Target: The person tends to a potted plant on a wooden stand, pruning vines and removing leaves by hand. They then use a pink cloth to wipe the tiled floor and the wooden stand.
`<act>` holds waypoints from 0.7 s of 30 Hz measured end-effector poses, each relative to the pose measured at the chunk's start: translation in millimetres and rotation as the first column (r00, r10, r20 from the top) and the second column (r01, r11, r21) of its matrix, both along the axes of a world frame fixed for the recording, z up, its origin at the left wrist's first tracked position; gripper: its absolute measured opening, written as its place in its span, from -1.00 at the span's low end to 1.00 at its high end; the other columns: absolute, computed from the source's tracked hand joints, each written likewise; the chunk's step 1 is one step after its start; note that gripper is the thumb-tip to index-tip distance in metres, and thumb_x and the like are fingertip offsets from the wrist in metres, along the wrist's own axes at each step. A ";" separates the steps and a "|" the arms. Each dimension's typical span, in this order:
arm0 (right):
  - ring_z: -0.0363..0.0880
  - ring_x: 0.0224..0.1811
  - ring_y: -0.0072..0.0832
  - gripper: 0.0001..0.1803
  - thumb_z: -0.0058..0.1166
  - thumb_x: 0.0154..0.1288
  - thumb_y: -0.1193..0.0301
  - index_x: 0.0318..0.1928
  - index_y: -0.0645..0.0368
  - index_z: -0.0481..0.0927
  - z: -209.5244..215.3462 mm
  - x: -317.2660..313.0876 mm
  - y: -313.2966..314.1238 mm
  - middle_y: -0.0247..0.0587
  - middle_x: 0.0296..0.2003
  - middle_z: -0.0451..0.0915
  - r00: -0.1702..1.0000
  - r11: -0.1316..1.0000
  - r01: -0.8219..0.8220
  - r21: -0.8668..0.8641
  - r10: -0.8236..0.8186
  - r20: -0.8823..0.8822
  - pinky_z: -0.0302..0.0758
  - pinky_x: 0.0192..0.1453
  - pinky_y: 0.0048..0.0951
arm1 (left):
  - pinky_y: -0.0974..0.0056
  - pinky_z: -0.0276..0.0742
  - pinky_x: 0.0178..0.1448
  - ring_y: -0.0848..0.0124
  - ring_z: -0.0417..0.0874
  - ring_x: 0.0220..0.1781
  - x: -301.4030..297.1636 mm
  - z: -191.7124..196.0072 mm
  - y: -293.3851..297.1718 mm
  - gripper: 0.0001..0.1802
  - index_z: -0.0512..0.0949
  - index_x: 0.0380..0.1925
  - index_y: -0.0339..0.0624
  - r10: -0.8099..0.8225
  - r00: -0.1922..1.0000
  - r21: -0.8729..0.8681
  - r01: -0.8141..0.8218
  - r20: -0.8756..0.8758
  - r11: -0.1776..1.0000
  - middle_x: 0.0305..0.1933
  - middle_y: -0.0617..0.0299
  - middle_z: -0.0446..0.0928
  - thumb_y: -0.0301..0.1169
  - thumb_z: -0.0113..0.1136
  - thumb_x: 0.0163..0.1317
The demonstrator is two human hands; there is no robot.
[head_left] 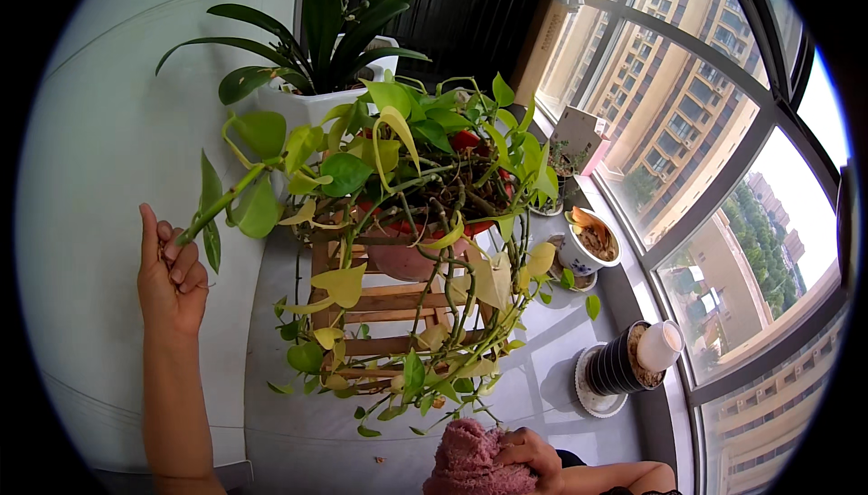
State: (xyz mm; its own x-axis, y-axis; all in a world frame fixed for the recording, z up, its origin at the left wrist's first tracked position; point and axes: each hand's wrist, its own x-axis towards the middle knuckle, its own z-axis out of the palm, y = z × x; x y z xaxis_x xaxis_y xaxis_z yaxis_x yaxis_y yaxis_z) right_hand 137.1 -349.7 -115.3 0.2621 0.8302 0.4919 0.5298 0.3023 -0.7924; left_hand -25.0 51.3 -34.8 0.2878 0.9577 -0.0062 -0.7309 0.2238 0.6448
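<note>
My left hand pinches the end of a green pothos stem at the left, with the index finger pointing up. Several leaves grow along that stem, which leads back to the trailing pothos plant. Its leaves are partly green and partly yellow, and long bare vines hang over a wooden slatted stand. A reddish pot shows beneath the foliage. At the lower edge, my right hand grips a bunched pink cloth, apart from the plant.
A dark-leaved plant in a white pot stands behind. Along the window at right are a flowered white pot and a black striped pot with a white cup on top. A pale wall borders the left.
</note>
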 end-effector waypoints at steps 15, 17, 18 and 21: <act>0.45 -0.28 -0.33 -0.62 0.01 -0.18 0.52 -0.21 0.29 0.43 23.5 12.0 -18.3 -0.16 -0.33 0.45 0.489 0.445 0.830 -0.337 -0.871 0.053 0.42 -0.08 -0.38 | 0.56 -0.04 -0.76 0.66 0.15 -0.75 67.0 115.4 94.9 -0.62 0.38 -0.58 0.00 -0.331 0.943 -0.593 0.247 -0.035 0.766 -0.70 0.46 0.23 -0.05 0.21 0.22; 0.51 -0.25 -0.32 -0.60 0.02 -0.18 0.50 -0.19 0.31 0.44 38.9 6.8 -32.4 -0.12 -0.29 0.51 0.317 0.292 0.886 -0.361 -0.948 0.012 0.45 -0.02 -0.35 | 0.56 -0.03 -0.76 0.65 0.16 -0.75 68.9 106.3 106.8 -0.62 0.37 -0.59 -0.01 -0.313 0.950 -0.697 0.216 -0.013 0.684 -0.70 0.46 0.25 -0.05 0.19 0.24; 0.53 -0.17 -0.35 -0.58 0.00 -0.15 0.50 -0.14 0.32 0.43 50.7 4.3 -41.7 -0.11 -0.21 0.54 0.227 0.250 0.871 -0.422 -0.968 -0.105 0.44 0.08 -0.36 | 0.55 -0.03 -0.75 0.65 0.15 -0.75 66.5 101.6 116.1 -0.62 0.36 -0.59 0.00 -0.291 0.956 -0.733 0.180 -0.025 0.656 -0.71 0.47 0.24 -0.04 0.17 0.25; 0.53 -0.20 -0.38 -0.60 -0.06 -0.09 0.54 -0.13 0.34 0.41 128.1 8.6 -35.0 -0.10 -0.21 0.54 0.120 0.171 0.915 -0.365 -0.980 -0.160 0.50 0.01 -0.40 | 0.53 -0.03 -0.73 0.65 0.13 -0.75 66.1 92.8 129.0 -0.61 0.35 -0.59 0.02 -0.253 0.966 -0.808 0.109 -0.051 0.579 -0.72 0.49 0.22 -0.04 0.12 0.28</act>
